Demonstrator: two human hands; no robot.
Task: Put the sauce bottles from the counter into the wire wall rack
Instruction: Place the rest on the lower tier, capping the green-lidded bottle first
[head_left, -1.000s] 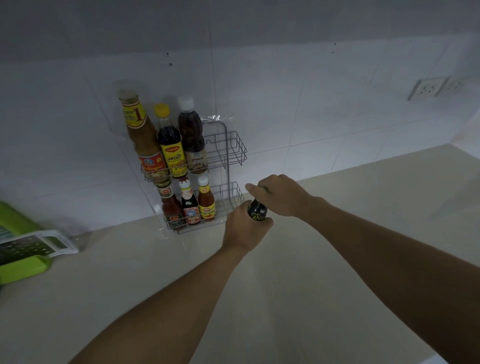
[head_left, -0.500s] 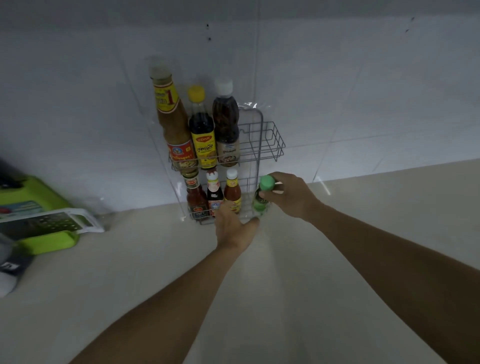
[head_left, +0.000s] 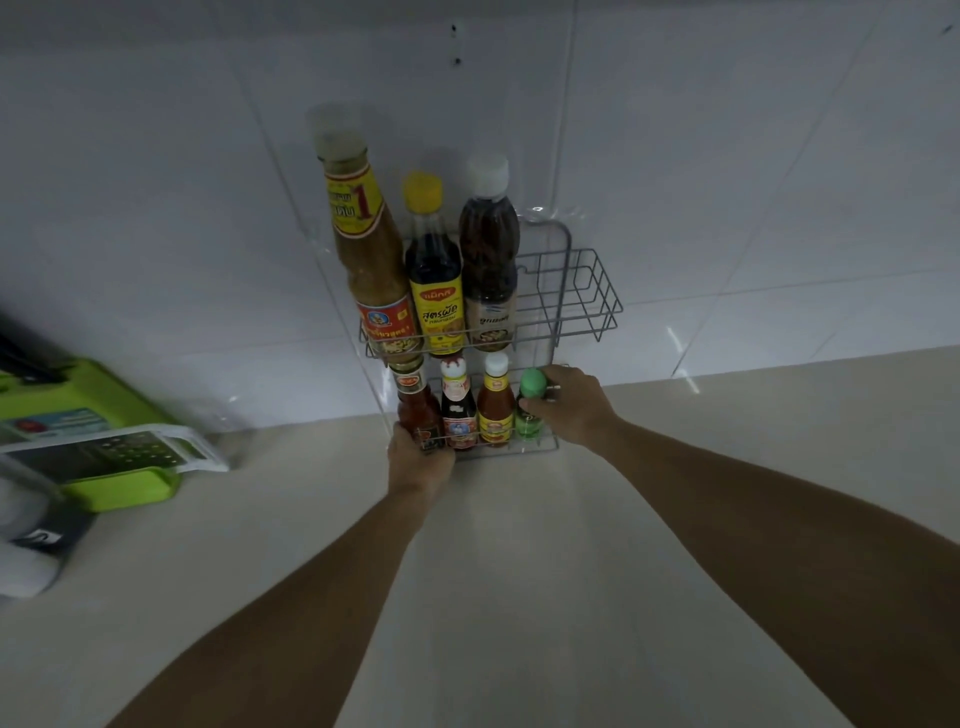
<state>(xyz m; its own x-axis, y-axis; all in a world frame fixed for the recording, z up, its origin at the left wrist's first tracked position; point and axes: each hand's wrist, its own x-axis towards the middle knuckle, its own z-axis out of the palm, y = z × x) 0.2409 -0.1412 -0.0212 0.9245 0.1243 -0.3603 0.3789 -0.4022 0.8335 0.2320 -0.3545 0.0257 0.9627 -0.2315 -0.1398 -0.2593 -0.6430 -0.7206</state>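
Note:
A grey wire wall rack (head_left: 592, 291) hangs on the white tiled wall with two shelves. Three tall sauce bottles (head_left: 434, 280) fill the left of the upper shelf. On the lower shelf stand three small bottles (head_left: 458, 410), and to their right a small green-capped bottle (head_left: 530, 423). My right hand (head_left: 569, 408) is closed around the green-capped bottle's neck and cap. My left hand (head_left: 418, 460) rests against the lower shelf's front left corner, touching the leftmost small bottle; whether it grips anything is not visible.
A green and white grater box (head_left: 104, 447) lies on the beige counter (head_left: 519, 571) at the left. A white and dark object (head_left: 31, 540) sits at the left edge. The right half of the upper shelf holds nothing.
The green-capped bottle has gone from in front of the rack into the lower shelf, beside the three small bottles. My left hand has shifted left to the shelf's front corner.

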